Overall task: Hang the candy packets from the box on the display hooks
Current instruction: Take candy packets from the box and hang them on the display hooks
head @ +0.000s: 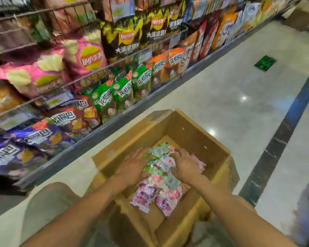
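An open cardboard box (pixel 194 138) stands on the floor in front of me. Inside lies a loose pile of candy packets (pixel 161 177), green and white ones at the far end, pink and purple ones (pixel 155 196) nearer to me. My left hand (pixel 134 168) rests flat on the left side of the pile, fingers spread. My right hand (pixel 184 166) lies on top of the pile at the right, fingers spread and bent over the packets. Whether either hand grips a packet is not visible. No display hooks can be made out in the blurred view.
Wire shelves (pixel 75 50) packed with crisp and snack bags run along the left, their grey base (pixel 114 120) close to the box. Polished floor (pixel 230 90) stretches to the right, with a green floor sticker (pixel 265 63) and a dark stripe (pixel 282 132). My knee (pixel 48 204) is at lower left.
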